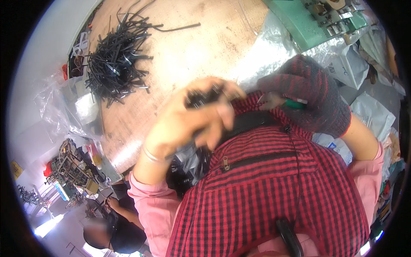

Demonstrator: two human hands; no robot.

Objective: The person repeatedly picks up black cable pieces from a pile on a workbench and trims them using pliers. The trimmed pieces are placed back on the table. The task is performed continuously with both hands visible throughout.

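My bare left hand (186, 123) is curled over the lap side of the wooden table and is blurred. Between its fingers sit several black pieces (202, 98) with small shiny ends, too blurred to name closely. A knitted dark grey and red glove covers my right hand (316, 93), which grips a small hand tool with a green handle (293, 103). The tool's metal end points towards my left hand, and its jaws are too blurred to make out. Both hands are above the red and black checked apron (263, 192).
A heap of black strips (114, 66) lies on the wooden tabletop (186, 57). A green metal machine (311, 25) stands at the upper right. White plastic bags (350, 69) lie at the right, clear plastic (59, 106) at the left. Another person (125, 221) works near a machine (75, 168).
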